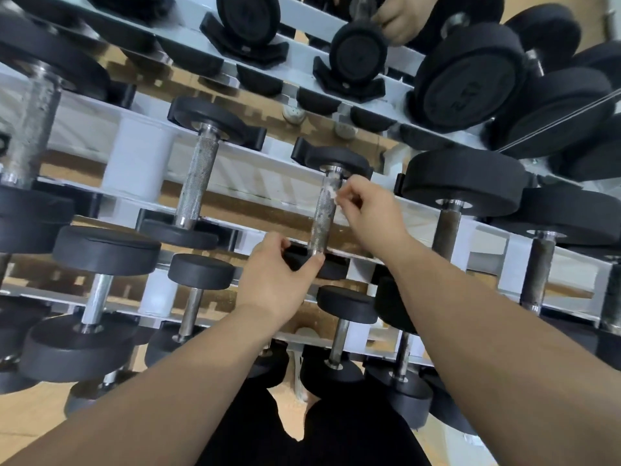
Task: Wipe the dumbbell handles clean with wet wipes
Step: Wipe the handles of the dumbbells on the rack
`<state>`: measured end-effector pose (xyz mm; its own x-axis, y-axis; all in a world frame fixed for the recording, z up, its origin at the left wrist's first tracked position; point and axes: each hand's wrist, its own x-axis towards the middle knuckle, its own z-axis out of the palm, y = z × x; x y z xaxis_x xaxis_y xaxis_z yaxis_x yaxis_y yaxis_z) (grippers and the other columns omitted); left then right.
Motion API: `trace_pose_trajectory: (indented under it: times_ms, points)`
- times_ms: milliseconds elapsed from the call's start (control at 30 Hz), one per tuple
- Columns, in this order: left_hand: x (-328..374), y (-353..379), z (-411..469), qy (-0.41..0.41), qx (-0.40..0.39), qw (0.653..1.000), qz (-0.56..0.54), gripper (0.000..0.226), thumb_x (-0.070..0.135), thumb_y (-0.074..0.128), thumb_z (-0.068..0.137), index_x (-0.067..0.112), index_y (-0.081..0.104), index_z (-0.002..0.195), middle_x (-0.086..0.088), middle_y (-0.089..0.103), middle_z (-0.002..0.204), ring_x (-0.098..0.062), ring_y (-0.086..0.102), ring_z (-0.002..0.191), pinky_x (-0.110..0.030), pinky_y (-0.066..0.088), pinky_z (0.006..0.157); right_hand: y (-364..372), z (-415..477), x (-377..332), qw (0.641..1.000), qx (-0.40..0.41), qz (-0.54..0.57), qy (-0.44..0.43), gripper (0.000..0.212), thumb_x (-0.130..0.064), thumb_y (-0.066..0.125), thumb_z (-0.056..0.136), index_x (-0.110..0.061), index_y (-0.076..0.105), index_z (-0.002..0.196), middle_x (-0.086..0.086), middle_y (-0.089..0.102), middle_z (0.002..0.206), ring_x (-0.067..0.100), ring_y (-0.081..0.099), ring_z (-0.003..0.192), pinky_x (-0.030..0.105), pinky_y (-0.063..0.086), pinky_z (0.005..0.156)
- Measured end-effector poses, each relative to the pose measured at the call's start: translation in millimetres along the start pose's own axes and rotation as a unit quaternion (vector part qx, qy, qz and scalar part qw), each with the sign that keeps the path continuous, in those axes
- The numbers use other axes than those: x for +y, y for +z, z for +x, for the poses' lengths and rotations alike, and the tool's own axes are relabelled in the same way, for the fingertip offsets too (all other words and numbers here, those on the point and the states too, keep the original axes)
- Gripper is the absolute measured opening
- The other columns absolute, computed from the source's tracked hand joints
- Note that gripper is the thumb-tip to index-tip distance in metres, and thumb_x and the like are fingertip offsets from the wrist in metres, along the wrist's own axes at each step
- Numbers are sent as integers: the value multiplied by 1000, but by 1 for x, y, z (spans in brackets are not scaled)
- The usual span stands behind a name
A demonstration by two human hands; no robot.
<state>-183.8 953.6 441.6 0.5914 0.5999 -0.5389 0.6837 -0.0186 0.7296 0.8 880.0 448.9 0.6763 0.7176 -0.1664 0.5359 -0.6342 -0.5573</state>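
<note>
1. On the middle shelf of the white metal rack (255, 178), about midway along it, lies the knurled steel dumbbell handle (321, 227) now being cleaned.
2. The right hand (366, 210) pinches a small white wet wipe (333, 193) against the handle's far end. The left hand (279, 277) grips the near black rubber head (299, 258).
3. Step: wiping appears barely begun. The next move calls for drawing the wipe along and around the bar.
4. Count: two hands, one wipe; at least four other handles on this shelf.

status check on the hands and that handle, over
Left hand grips the near dumbbell head. Right hand pinches wet wipe against the upper handle. Nothing blocking the handle.
</note>
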Motion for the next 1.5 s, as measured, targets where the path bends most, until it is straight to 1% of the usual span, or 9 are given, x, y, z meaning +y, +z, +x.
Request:
trace_pose_trajectory:
  times_ms: [100, 200, 300, 567, 633, 767, 967, 1200, 1500]
  points:
    - [21, 4, -2, 33, 30, 992, 119, 81, 74, 74, 70, 26, 45, 129, 7, 47, 117, -18, 50, 114, -35, 48, 94, -3, 17, 4, 997, 50, 44, 32, 11, -20, 62, 96, -19, 60, 85, -4, 60, 73, 17, 57, 72, 32, 48, 68]
    - [28, 14, 3, 17, 31, 986, 160, 94, 76, 80, 58, 27, 42, 128, 2, 49, 127, -23, 48, 122, -38, 48, 97, 9, -6, 4, 993, -24, 107, 40, 10, -22, 64, 95, -21, 61, 85, -9, 60, 75, 13, 58, 76, 30, 47, 71]
    - [20, 13, 9, -17, 39, 991, 126, 93, 69, 88, 52, 26, 43, 121, 0, 51, 122, -23, 54, 113, -40, 51, 90, 22, -35, 1, 989, -92, 113, -1, 6, -19, 67, 92, -22, 65, 88, -12, 64, 79, 3, 59, 77, 27, 48, 71]
    - [15, -10, 16, -56, 27, 996, 69, 91, 61, 96, 47, 34, 45, 117, 4, 61, 97, -15, 65, 86, -29, 56, 60, 18, 22, -10, 985, 20, 171, 31, 5, -26, 64, 95, -28, 68, 95, -10, 63, 83, 5, 58, 77, 20, 45, 69]
    - [12, -18, 16, -50, 27, 996, 68, 84, 55, 97, 50, 32, 48, 115, 4, 62, 98, -12, 63, 88, -28, 55, 65, 16, 9, -6, 981, -29, 188, 24, 7, -24, 66, 93, -28, 71, 94, -13, 61, 78, 0, 56, 73, 14, 41, 65]
    - [6, -26, 20, -62, 21, 997, 39, 77, 53, 98, 45, 36, 53, 105, 1, 65, 96, -16, 67, 87, -45, 62, 77, 29, -28, 3, 981, -135, 133, -42, 8, -25, 69, 90, -33, 69, 86, -14, 66, 82, 6, 60, 77, 34, 54, 73]
    - [5, -21, 20, -61, 28, 997, 30, 75, 54, 98, 46, 35, 52, 101, 0, 63, 97, -18, 67, 90, -46, 62, 79, 28, 6, -11, 982, 30, 184, -1, 5, -25, 62, 96, -24, 66, 95, -9, 60, 83, 12, 58, 77, 34, 52, 71]
    - [3, -21, 18, -54, 31, 998, 29, 75, 53, 98, 48, 31, 52, 103, -1, 64, 97, -18, 66, 90, -48, 61, 80, 36, -38, 2, 982, -61, 179, -22, 4, -22, 66, 93, -26, 69, 91, -12, 63, 83, 7, 59, 78, 32, 51, 73]
    - [1, -23, 18, -48, 22, 998, 21, 75, 54, 97, 50, 33, 48, 103, -1, 63, 98, -19, 66, 91, -47, 60, 83, 26, 8, -16, 961, 42, 256, 98, 6, -27, 55, 101, -27, 60, 98, -6, 61, 87, 9, 57, 78, 25, 44, 65]
